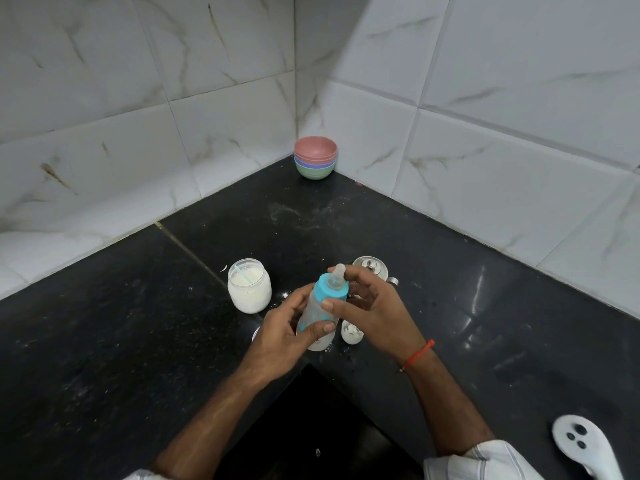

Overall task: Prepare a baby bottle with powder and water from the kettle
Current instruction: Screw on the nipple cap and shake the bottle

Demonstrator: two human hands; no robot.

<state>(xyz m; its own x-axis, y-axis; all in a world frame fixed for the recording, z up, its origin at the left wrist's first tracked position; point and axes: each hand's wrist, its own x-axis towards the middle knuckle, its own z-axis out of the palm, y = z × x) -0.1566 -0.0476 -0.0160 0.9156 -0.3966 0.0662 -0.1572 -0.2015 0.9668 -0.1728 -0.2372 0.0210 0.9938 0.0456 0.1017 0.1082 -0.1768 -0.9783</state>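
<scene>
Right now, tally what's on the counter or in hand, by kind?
Baby bottle, held in both hands: 1
Powder jar: 1
Steel kettle: 1
Stacked bowls: 4 as far as I can tell
White scoop: 1
Total: 8

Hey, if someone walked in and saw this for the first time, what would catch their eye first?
Probably the baby bottle with its turquoise collar, held mid-counter by both hands: the left hand grips the body, the right hand is at the collar. Next, the open jar of white powder just left of it, and the stack of coloured bowls in the far corner.
</scene>
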